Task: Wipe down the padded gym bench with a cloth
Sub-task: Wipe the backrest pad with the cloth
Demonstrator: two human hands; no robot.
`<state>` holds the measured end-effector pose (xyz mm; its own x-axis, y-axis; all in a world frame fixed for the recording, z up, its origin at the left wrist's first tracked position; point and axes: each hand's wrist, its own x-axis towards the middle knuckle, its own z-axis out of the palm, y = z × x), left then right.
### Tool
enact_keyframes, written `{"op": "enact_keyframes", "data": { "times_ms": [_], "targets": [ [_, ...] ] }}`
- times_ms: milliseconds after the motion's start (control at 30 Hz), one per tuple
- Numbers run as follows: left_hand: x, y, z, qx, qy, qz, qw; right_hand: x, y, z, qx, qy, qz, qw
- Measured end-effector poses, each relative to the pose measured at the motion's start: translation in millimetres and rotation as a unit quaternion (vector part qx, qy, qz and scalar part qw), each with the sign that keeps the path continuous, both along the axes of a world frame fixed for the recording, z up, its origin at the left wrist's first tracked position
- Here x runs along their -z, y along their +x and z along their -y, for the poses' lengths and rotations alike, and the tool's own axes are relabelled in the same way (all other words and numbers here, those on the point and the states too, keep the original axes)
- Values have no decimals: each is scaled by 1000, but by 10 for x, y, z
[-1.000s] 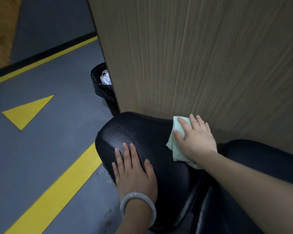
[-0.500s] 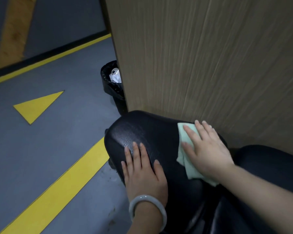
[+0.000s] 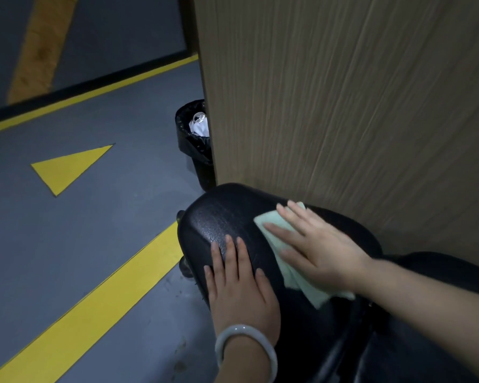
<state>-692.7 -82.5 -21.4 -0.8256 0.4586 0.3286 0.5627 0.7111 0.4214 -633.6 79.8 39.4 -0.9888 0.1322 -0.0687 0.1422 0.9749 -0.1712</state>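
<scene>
**A:** Where does it stand? The padded gym bench fills the lower middle and lower right of the frame, its black pad rounding off toward the grey floor.

**B:** And the cloth, pale green, lies on the pad just right of centre, flattened under the right hand. The fingers there are straight and spread, pressing down rather than gripping. The left hand, lower centre, rests palm-down on the bare pad with straight fingers lying close together; it holds nothing.

**A:** So what could go wrong?

**B:** Mostly the cloth. Nothing pinches it, so I'd judge a fast stroke could let the hand slide over it and leave it bunched, or push its loose lower corner into the gap between the two pads at lower right.

**A:** The wooden panel stands just behind the pad, too.

**B:** Yes, a long stroke toward the upper right could knock the knuckles against it. And toward the rounded end, the cloth could slip off the edge to the floor.

**A:** Anything missed?

**B:** Probably the patch under the left hand stays unwiped unless that hand shifts. The bin beyond the panel's edge is well apart, no concern.
</scene>
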Motion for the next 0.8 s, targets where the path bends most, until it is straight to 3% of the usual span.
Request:
{"op": "enact_keyframes", "data": {
  "times_ms": [200, 500, 600, 800],
  "targets": [
    [4, -1, -6, -2, 8, -8, 1000, -43, 494, -10, -25, -48, 34, 998],
    [49, -11, -17, 8, 47, -6, 999, 16, -679, -223, 133, -9, 35, 990],
    [64, -9, -6, 12, 84, 4, 996, 3, -837, -99, 98, -4, 26, 995],
    [62, -33, 13, 14, 138, -3, 990, 16, -610, 183, -66, -20, -35, 997]
  ]
}}
